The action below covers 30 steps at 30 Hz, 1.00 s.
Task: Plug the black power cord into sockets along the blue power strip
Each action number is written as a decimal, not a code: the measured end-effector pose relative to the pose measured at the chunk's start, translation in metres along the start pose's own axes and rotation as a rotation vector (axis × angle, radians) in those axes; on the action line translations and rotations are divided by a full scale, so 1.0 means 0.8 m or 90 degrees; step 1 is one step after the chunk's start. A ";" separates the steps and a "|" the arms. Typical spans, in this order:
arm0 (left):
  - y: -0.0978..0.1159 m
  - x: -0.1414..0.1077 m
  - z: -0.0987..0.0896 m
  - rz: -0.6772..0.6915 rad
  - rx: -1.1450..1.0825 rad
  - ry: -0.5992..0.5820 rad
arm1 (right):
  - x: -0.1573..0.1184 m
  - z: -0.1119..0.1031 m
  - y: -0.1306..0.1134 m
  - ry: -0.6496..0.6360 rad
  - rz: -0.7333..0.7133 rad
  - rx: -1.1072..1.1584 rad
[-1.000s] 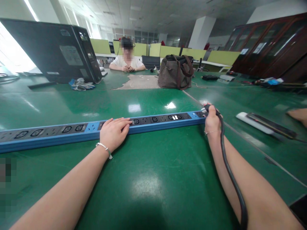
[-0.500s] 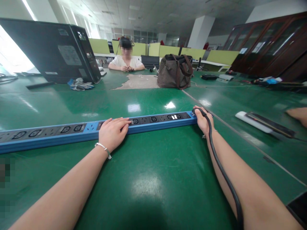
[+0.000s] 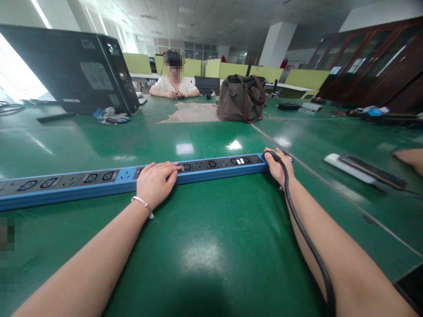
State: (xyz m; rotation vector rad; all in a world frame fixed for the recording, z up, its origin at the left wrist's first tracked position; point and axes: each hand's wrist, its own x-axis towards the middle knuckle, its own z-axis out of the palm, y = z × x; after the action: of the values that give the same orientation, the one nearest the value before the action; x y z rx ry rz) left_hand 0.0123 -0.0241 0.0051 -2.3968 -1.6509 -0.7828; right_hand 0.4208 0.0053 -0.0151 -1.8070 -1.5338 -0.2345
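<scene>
A long blue power strip (image 3: 205, 176) with black sockets lies across the green table, from the left edge to right of centre. My left hand (image 3: 157, 182) lies over the strip's middle, its fingers wrapped over the top and far side. At the strip's right end, my right hand (image 3: 279, 166) is closed around that end, where a black cable (image 3: 306, 233) leaves it. The cable runs back over my right forearm to the bottom edge. My right fingers are partly hidden behind the strip's end.
A black computer case (image 3: 82, 72) and gloves (image 3: 110, 116) stand at the back left. A brown bag (image 3: 241, 97) sits at the back centre, and a person (image 3: 175, 86) is beyond it. A white and black device (image 3: 365, 169) and another person's hand (image 3: 410, 157) are at right.
My right hand has shifted slightly at the strip's end, its thumb moving a little left and down. My left hand and the strip look almost unmoved.
</scene>
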 end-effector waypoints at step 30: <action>0.000 0.000 0.000 -0.003 0.010 -0.001 | -0.007 -0.001 -0.026 0.191 0.096 0.366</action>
State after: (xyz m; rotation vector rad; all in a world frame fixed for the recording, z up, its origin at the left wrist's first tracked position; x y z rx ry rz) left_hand 0.0122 -0.0240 0.0054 -2.3844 -1.6567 -0.7656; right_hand 0.4005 0.0006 -0.0095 -1.3476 -1.1037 0.0144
